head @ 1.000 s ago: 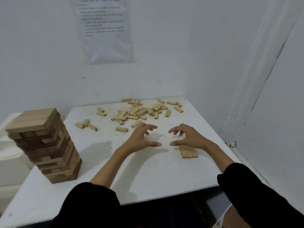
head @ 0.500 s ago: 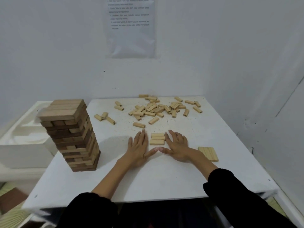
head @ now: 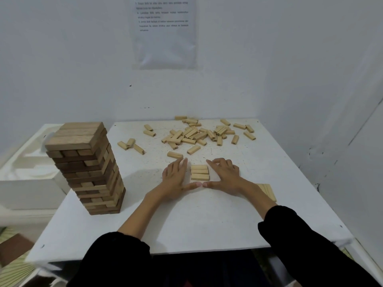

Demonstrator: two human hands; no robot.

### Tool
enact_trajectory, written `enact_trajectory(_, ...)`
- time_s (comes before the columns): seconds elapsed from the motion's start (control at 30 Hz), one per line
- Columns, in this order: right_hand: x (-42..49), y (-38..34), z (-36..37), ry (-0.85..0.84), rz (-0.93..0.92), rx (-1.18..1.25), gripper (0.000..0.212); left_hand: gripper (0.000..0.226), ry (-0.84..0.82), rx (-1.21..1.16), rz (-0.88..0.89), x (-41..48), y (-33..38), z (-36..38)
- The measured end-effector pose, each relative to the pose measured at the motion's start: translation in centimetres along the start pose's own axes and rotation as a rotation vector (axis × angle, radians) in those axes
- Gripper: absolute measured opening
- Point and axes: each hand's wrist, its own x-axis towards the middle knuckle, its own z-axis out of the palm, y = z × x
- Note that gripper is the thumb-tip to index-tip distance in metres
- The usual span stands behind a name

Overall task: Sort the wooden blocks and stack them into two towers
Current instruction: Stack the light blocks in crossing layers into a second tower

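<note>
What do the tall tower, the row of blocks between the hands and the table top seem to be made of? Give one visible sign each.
Tall tower: wood, dark brown, matt; grain streaks on top.
Row of blocks: paler wood, seemingly unvarnished; faint grain.
Table top: possibly painted or laminated board; white, smooth, dark specks.

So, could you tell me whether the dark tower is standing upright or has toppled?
Upright: the tower stands whole on the table, its layers slightly twisted.

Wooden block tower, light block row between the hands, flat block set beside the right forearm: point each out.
wooden block tower [head: 89, 172], head view, front face.
light block row [head: 199, 172], head view, middle block.
flat block set [head: 268, 192], head view, exposed top.
</note>
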Motion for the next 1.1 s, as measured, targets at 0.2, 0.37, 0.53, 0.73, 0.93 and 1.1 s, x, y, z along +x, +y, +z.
enact_trajectory(0.2,1.4,0.5,-0.7,0.051,-0.007,0.125,0.067,0.096,0.082,-0.09,0.0,1.6,-0.9,-0.8)
enact_trajectory(0.37,1.7,0.9,-0.6,0.087,-0.066,0.139,0.056,0.082,0.188,-0.164,0.067,1.6,-1.1,-0.2)
enact_trajectory(0.53,1.2,1.9,-1.1,0.098,-0.129,0.178,0.052,0.07,0.289,-0.231,0.153,1.8,-0.7,0.4)
enact_trajectory(0.73,-2.2,4.8,-3.9,0.069,-0.092,0.274,0.046,0.068,0.319,-0.258,0.287,2.7,3.1,0.8)
enact_trajectory(0.93,-6.8,8.5,-6.3,0.061,-0.006,0.266,0.045,0.063,0.282,-0.276,0.378,3.6,8.5,2.4)
enact_trajectory(1.1,-9.5,10.9,-6.4,0.05,0.059,0.272,0.045,0.067,0.228,-0.28,0.424,4.0,11.1,4.4)
